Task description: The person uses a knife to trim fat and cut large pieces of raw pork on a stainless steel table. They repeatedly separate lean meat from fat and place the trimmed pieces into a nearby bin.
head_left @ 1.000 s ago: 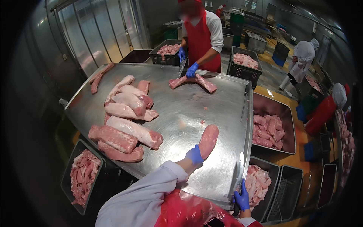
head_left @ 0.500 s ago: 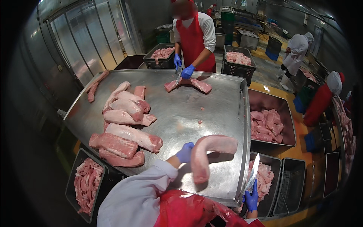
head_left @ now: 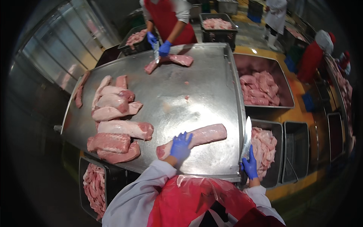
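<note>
My left hand [head_left: 180,147], in a blue glove, rests with spread fingers on a long pink pork loin [head_left: 207,134] lying flat at the near right of the steel table [head_left: 162,90]. My right hand [head_left: 249,163], also gloved, grips a long knife [head_left: 246,138] upright at the table's right edge. Several other pork pieces [head_left: 113,102] lie piled at the table's left side, with a narrow strip [head_left: 81,92] near the far left corner.
A co-worker [head_left: 166,20] cuts a piece [head_left: 179,60] across the table. Bins of meat stand at right [head_left: 261,85], beside my right hand [head_left: 264,142], lower left [head_left: 94,185] and behind [head_left: 217,24]. An empty crate [head_left: 295,151] stands at right. Other people [head_left: 311,56] work farther right.
The loin near me has turned from upright through a curved position to lying straight and flatter, my left hand now spread on it. The view has tilted down; the knife stays in my right hand.
</note>
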A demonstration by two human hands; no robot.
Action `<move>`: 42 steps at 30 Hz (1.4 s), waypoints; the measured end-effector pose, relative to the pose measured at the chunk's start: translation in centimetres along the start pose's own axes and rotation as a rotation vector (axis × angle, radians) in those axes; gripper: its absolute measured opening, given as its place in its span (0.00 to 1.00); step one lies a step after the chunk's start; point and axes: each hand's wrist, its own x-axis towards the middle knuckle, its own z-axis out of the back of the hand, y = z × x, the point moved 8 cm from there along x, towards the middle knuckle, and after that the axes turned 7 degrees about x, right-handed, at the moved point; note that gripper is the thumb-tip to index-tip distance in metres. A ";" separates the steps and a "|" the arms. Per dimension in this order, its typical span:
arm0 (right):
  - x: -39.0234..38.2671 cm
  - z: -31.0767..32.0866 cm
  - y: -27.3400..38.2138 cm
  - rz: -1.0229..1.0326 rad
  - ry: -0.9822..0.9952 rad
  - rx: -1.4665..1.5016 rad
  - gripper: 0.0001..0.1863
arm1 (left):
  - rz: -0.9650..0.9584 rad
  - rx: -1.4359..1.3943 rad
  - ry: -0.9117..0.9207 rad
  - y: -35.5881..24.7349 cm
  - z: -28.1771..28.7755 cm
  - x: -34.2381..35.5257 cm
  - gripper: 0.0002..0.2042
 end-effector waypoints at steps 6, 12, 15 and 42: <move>0.9 -3.5 -1.0 -0.115 0.129 0.014 0.44 | 0.090 -0.032 -0.127 9.8 -0.3 2.8 0.36; 1.9 -4.5 -0.8 -0.100 0.118 0.103 0.43 | 0.406 0.169 0.292 14.5 1.4 7.6 0.31; 2.5 -2.9 -2.3 -0.065 -0.052 0.318 0.43 | 0.296 0.168 0.185 10.4 4.0 13.1 0.24; 3.9 -0.5 -2.6 -0.059 -0.316 0.434 0.40 | -0.230 -0.219 -0.125 -6.7 5.4 27.2 0.19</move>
